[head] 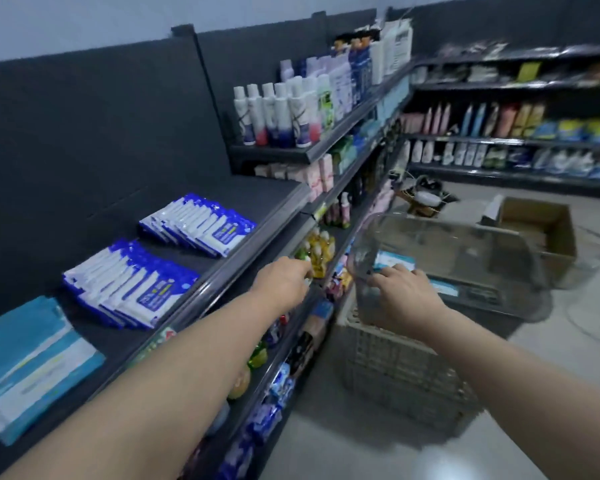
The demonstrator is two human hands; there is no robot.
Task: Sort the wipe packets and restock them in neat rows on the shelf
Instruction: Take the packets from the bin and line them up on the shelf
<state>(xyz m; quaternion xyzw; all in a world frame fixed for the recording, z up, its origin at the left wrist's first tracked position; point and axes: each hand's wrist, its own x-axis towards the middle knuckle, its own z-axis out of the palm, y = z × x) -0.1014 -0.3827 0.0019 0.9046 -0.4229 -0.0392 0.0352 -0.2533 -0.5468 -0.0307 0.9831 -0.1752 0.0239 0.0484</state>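
Gripping clear bin (465, 251), wipe packets (132, 282) illegibly blurred

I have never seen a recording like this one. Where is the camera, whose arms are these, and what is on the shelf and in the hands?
There is no machine here. A person wears one wide-angle camera on the head, so you look down along that person's own bare arms. The dark shelf carries a near row of blue-and-white wipe packets, a far row of the same, and a light-blue packet stack closest to the camera. The left hand reaches forward past the shelf edge and holds nothing. The right hand appears to grip the rim of a clear plastic tub, which stands on a beige slatted crate. Motion blurs the details.
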